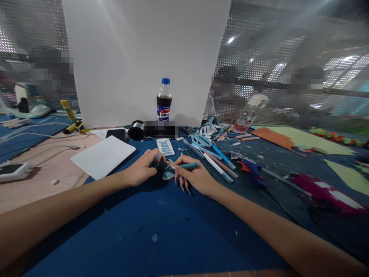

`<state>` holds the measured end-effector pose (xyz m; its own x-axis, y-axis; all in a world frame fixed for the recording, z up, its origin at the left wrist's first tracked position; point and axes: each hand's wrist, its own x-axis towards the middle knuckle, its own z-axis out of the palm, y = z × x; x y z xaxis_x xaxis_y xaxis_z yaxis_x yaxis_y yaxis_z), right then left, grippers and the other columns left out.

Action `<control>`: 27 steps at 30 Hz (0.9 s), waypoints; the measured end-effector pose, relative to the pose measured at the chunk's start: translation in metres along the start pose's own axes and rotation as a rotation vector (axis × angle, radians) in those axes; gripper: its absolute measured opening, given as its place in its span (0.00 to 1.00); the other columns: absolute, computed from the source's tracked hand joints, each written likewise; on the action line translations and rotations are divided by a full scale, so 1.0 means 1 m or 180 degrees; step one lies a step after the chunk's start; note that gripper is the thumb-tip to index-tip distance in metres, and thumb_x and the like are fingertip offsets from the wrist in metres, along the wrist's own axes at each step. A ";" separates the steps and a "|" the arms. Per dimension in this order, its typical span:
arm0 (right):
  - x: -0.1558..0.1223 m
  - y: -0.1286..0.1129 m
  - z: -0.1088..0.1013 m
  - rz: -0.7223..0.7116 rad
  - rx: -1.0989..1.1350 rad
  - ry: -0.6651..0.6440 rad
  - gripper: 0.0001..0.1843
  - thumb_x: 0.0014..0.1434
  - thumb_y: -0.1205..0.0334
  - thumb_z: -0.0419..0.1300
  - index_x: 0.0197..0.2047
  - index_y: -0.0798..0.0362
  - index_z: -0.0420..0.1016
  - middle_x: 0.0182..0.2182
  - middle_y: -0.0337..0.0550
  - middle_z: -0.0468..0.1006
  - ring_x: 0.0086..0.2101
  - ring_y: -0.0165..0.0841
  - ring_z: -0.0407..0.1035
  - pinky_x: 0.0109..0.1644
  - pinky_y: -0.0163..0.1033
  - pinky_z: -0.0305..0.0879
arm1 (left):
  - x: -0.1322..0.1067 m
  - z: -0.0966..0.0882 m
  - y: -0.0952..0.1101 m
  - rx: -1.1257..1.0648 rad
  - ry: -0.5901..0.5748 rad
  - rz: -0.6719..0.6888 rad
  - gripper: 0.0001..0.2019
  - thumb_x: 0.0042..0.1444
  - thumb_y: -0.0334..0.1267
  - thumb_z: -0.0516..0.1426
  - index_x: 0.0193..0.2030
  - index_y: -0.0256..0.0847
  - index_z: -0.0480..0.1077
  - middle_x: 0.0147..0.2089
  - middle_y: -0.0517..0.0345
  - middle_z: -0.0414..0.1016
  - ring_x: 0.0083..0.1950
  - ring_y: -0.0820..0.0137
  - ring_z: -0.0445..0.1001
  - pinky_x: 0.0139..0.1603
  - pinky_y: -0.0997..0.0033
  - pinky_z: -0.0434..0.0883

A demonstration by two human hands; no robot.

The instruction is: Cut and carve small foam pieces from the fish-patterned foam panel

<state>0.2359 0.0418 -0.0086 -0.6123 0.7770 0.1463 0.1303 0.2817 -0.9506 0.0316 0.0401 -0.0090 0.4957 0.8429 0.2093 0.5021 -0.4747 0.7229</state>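
Note:
Near the middle of the blue table, my right hand [194,175] is closed around a teal pen-like stick [189,166], which sticks out past the fingers. Just left of it, my left hand [142,168] has its fingers curled close together; what they hold, if anything, is too small to make out. The fingertips of both hands almost meet. Below them lies a pale teal rounded piece [168,176], partly hidden by my right fingers. A white card with blue printed marks [165,147] rests just beyond my hands.
A cola bottle [164,104] stands before a white board [144,57]. White sheet [103,157] and dark phone [115,134] are left. Rightward lie several pens [217,166], paper scraps [211,129], a blue glue gun [255,173], a magenta tool [328,192] and a tumbler [250,113].

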 end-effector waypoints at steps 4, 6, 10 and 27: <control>0.000 0.001 0.001 0.0005 -0.0014 -0.0019 0.13 0.58 0.53 0.55 0.30 0.54 0.63 0.18 0.34 0.69 0.15 0.23 0.65 0.15 0.26 0.60 | 0.000 0.000 -0.002 0.0024 -0.0019 0.0036 0.13 0.36 0.28 0.46 0.33 0.40 0.56 0.40 0.55 0.63 0.41 0.63 0.58 0.43 0.60 0.58; 0.000 0.001 0.002 0.0007 0.0009 -0.0014 0.14 0.58 0.52 0.54 0.29 0.54 0.63 0.18 0.34 0.69 0.16 0.23 0.65 0.15 0.26 0.59 | 0.000 0.000 -0.002 0.0011 -0.0019 0.0041 0.12 0.36 0.28 0.46 0.32 0.40 0.55 0.40 0.55 0.63 0.41 0.63 0.58 0.43 0.60 0.58; 0.000 0.001 0.003 0.0015 0.0015 0.0117 0.13 0.58 0.52 0.53 0.30 0.54 0.62 0.17 0.33 0.68 0.14 0.22 0.63 0.15 0.26 0.59 | 0.000 0.000 -0.002 0.0013 -0.0008 0.0001 0.13 0.36 0.28 0.46 0.33 0.40 0.56 0.38 0.56 0.61 0.40 0.64 0.57 0.42 0.60 0.57; 0.000 0.001 0.009 0.0007 -0.0164 0.0183 0.14 0.59 0.51 0.51 0.30 0.52 0.61 0.16 0.32 0.67 0.13 0.24 0.62 0.14 0.28 0.58 | 0.000 -0.001 0.001 -0.0165 -0.0020 -0.0128 0.15 0.36 0.29 0.46 0.35 0.39 0.59 0.36 0.55 0.61 0.40 0.63 0.59 0.43 0.59 0.59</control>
<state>0.2296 0.0369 -0.0120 -0.5663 0.8083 0.1612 0.1724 0.3074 -0.9358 0.0316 0.0402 -0.0073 0.4803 0.8594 0.1753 0.4845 -0.4265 0.7638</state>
